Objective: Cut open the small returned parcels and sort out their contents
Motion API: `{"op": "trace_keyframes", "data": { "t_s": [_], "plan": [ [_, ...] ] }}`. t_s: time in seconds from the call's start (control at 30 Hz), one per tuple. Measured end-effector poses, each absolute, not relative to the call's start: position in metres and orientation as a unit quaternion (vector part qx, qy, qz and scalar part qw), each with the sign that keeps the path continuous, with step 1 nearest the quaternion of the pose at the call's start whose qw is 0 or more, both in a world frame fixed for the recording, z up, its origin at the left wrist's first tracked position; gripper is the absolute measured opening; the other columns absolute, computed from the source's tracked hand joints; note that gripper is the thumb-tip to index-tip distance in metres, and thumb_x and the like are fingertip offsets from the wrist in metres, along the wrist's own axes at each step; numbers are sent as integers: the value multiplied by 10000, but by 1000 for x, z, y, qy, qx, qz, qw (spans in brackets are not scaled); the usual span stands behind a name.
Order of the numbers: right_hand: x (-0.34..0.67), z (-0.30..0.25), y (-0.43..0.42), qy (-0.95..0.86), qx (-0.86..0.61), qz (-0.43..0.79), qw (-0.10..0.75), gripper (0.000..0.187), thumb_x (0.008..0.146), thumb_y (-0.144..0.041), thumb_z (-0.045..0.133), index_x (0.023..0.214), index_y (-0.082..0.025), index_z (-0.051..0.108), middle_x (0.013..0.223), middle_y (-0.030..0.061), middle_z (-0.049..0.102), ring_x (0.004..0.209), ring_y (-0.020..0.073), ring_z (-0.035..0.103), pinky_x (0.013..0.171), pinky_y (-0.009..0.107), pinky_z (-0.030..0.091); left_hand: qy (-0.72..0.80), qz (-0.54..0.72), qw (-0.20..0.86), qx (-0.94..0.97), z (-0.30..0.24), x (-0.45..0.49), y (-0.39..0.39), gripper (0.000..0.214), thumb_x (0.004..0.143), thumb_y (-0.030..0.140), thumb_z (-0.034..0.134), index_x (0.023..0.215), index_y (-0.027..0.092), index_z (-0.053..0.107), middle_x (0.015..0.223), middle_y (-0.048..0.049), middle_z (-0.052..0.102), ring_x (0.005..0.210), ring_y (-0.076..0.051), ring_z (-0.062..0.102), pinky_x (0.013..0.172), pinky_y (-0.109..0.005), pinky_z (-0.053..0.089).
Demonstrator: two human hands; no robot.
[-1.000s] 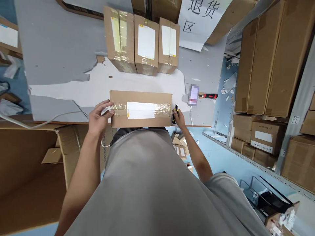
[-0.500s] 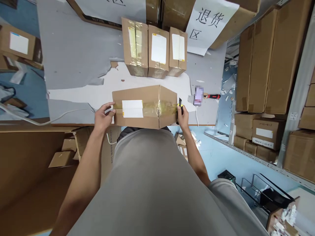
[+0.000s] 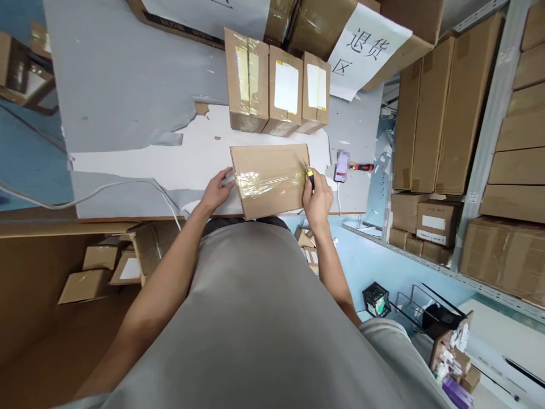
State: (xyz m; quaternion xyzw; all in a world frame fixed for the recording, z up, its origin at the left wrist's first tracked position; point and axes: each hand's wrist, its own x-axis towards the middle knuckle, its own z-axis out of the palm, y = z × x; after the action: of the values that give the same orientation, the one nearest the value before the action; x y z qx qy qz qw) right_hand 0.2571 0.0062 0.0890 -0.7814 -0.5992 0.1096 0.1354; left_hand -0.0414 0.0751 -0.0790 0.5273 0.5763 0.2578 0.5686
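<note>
left of the phone, our carton is now showing another face, bringing its tape near the cutter we are clamping in our right hand; farther from the phone, our left hand is spreading its fingers beside the carton.

The near carton is coloured plain brown and crossed by glossy, faintly yellowish tape. Yellow and black are seen on the cutter. The tabletop is patched in grey and white. The far sheet is lettered black on white. On the right, the handle is coloured red and black, the floor light blue. Plain grey is worn as a garment.
</note>
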Motion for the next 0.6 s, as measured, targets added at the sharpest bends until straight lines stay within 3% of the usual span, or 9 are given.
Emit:
{"op": "trace_keyframes", "data": {
  "t_s": [0.13, 0.3, 0.47, 0.6],
  "plan": [
    [252, 91, 4, -602, -786, 79, 118, 518, 1279, -375, 326, 1590, -243, 718, 1419, 178, 786, 1324, 293, 770, 1126, 421, 604, 545, 356, 534, 539, -23, -54, 106, 554, 1067, 570, 701, 1540, 285, 746, 1630, -128, 752, 1483, -328, 713, 1294, -562, 587],
    [251, 105, 4, -587, -803, 61, 88, 470, 1257, -357, 421, 1566, -249, 760, 1408, 178, 748, 1198, 287, 805, 1060, 413, 630, 481, 320, 509, 638, 44, -49, 138, 394, 943, 447, 884, 1309, 307, 841, 1355, -74, 845, 1316, -325, 751, 1140, -515, 686],
    [211, 137, -8, -567, -816, 54, 95, 470, 1263, -414, 464, 1581, -268, 778, 1321, 168, 782, 1158, 299, 827, 1030, 412, 648, 468, 303, 506, 659, 51, -48, 139, 323, 915, 328, 879, 1231, 281, 836, 1257, -65, 840, 1205, -301, 761, 1080, -492, 696],
    [149, 161, -17, -582, -780, 183, 136, 445, 1262, -452, 541, 1594, -267, 773, 1374, 145, 863, 1254, 299, 837, 1070, 381, 650, 457, 306, 533, 643, 45, -48, 136, 320, 911, 292, 877, 1226, 271, 828, 1254, -62, 831, 1152, -280, 773, 1041, -472, 723]
  ]
}}
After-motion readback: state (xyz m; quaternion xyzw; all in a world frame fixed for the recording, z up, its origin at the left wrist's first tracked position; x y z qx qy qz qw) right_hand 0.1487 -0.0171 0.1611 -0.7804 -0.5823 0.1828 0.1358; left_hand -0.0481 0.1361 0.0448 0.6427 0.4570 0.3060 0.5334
